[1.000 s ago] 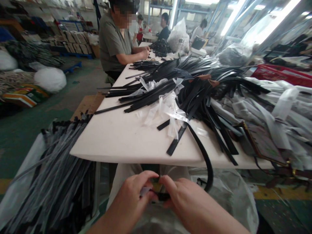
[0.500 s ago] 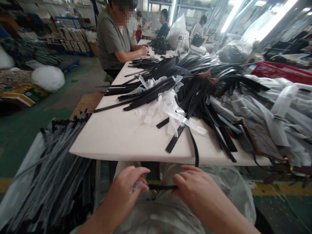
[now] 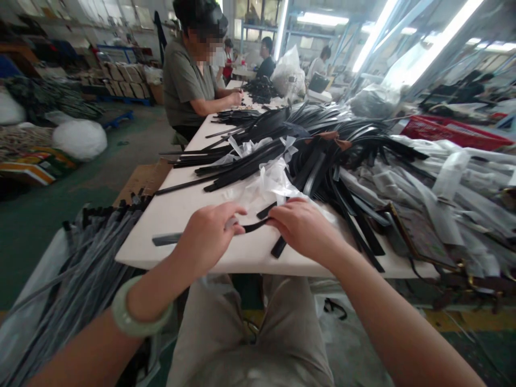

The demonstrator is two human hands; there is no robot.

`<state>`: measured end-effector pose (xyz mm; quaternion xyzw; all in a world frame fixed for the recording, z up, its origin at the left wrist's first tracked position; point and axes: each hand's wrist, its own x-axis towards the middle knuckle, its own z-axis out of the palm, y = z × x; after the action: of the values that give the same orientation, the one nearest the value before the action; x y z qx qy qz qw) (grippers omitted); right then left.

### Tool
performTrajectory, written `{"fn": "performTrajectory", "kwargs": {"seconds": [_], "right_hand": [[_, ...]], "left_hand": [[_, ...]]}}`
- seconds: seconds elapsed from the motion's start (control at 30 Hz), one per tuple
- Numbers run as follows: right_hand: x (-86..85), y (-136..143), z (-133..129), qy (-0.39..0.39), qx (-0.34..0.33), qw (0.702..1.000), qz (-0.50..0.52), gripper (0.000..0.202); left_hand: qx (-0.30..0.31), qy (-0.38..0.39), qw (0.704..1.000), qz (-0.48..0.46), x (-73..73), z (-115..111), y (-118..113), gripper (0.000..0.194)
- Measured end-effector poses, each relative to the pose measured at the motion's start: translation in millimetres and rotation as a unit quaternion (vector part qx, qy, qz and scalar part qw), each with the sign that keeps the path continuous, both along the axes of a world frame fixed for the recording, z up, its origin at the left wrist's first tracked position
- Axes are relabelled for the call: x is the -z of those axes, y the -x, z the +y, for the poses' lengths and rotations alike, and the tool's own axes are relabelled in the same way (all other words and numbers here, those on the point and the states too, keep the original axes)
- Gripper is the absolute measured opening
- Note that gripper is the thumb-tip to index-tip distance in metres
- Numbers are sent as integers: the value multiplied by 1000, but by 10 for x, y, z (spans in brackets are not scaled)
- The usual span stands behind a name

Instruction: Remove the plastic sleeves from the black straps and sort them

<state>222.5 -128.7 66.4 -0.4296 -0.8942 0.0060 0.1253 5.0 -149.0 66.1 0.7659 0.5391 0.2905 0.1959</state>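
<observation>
A narrow black strap [image 3: 255, 226] runs between my two hands, just above the near part of the white table [image 3: 220, 252]. My left hand [image 3: 213, 232] is closed around it, and a flat grey-black end sticks out to the left past the wrist. A bit of clear plastic shows at the left fingers. Pinched on the strap's other stretch is my right hand [image 3: 300, 228], fingers pointing left. Beyond the hands lie crumpled clear plastic strips [image 3: 274, 180] and a big heap of black straps [image 3: 310, 150].
Plastic-sleeved straps [image 3: 100, 269] fill a container at the lower left. White-wrapped straps [image 3: 439, 177], a patterned phone-like case [image 3: 421, 231] and a red basket [image 3: 451, 131] occupy the right. A co-worker [image 3: 193, 80] works at the table's far left side.
Both hands have risen from over my lap to above the table, carrying the strap. Its flat end now shows to the left of my left hand.
</observation>
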Motion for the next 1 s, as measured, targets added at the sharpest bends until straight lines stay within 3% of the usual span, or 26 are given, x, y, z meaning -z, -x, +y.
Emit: {"fn": "performTrajectory", "kwargs": {"seconds": [0.17, 0.27, 0.33, 0.4, 0.5, 0.63, 0.73, 0.8, 0.93, 1.0], "right_hand": [[-74, -51, 338, 25, 18, 999, 16, 22], [-38, -175, 326, 52, 8, 998, 39, 23], [1, -213, 315, 72, 3, 996, 43, 23], [28, -198, 321, 84, -2, 996, 32, 22], [6, -133, 332, 86, -1, 996, 14, 22], [-142, -41, 288, 70, 11, 997, 21, 22], [-264, 49, 255, 50, -4, 998, 36, 24], [-340, 97, 284, 35, -23, 998, 52, 25], [-572, 85, 513, -41, -8, 997, 69, 24], [-749, 53, 658, -87, 0, 994, 63, 24]], "left_hand": [[68, 79, 993, -59, 4, 372, -151, 22], [77, 116, 989, -57, 98, 436, -46, 27], [122, 153, 980, -23, 158, 474, 63, 28], [178, 188, 965, 35, 208, 521, 153, 16], [214, 196, 954, 81, 257, 591, 211, 36], [210, 214, 953, 36, 251, 629, 191, 46], [194, 259, 946, 33, 153, 633, 174, 44], [168, 209, 961, 62, 30, 670, 186, 42], [169, 91, 978, 86, -329, 915, 293, 36], [197, 120, 973, 19, -552, 1099, 363, 26]]}}
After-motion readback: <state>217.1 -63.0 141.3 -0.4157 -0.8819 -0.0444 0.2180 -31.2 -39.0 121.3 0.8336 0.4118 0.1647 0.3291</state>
